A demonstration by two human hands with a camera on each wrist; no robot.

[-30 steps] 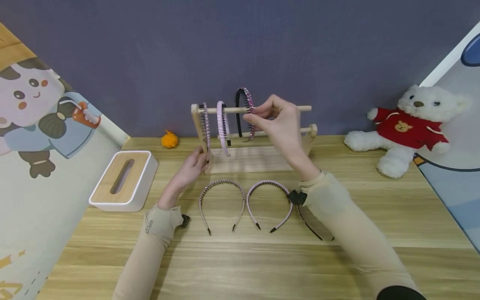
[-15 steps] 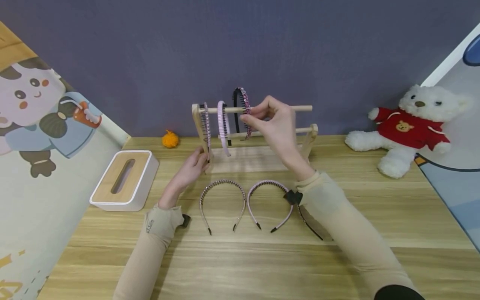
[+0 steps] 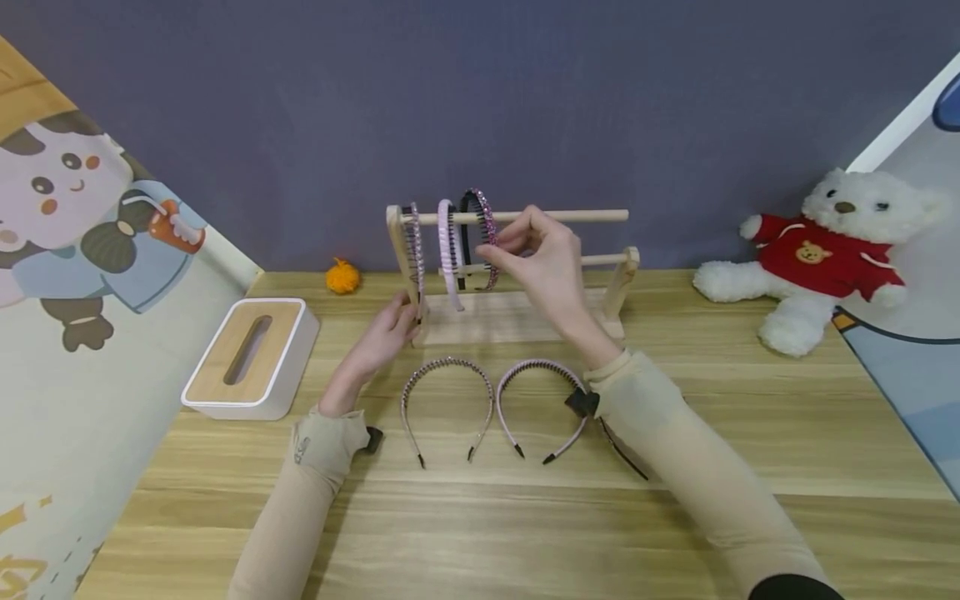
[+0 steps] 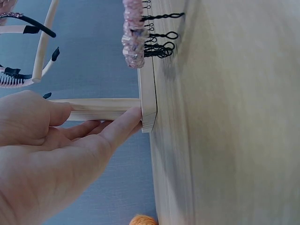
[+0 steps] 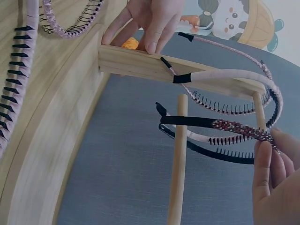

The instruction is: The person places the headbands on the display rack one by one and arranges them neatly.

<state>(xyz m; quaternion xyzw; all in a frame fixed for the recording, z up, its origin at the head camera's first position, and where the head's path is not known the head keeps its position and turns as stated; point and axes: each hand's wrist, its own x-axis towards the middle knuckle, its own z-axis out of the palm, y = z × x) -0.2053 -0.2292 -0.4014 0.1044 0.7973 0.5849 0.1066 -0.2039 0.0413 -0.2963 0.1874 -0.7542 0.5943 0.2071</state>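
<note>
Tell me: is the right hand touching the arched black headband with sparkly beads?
Touching. The right wrist view shows the right hand pinching the arched black headband by its beaded part.

A homelike, playful corner, much like a child's bedroom or dressing area; whether it is a real home or a decorated set cannot be told. A wood-grain table (image 3: 465, 533) meets a plain dark blue-grey wall (image 3: 480, 100). A cartoon panel (image 3: 56, 187) stands on the left, showing a round-cheeked character with a drink. At the right sits a white teddy bear (image 3: 817, 254) in a red hooded top. A white tissue box (image 3: 291, 367) with a wood-look lid, a small orange ball (image 3: 342, 277) and a wooden rack (image 3: 513, 323) of headbands (image 3: 448, 250) add domestic touches.
</note>
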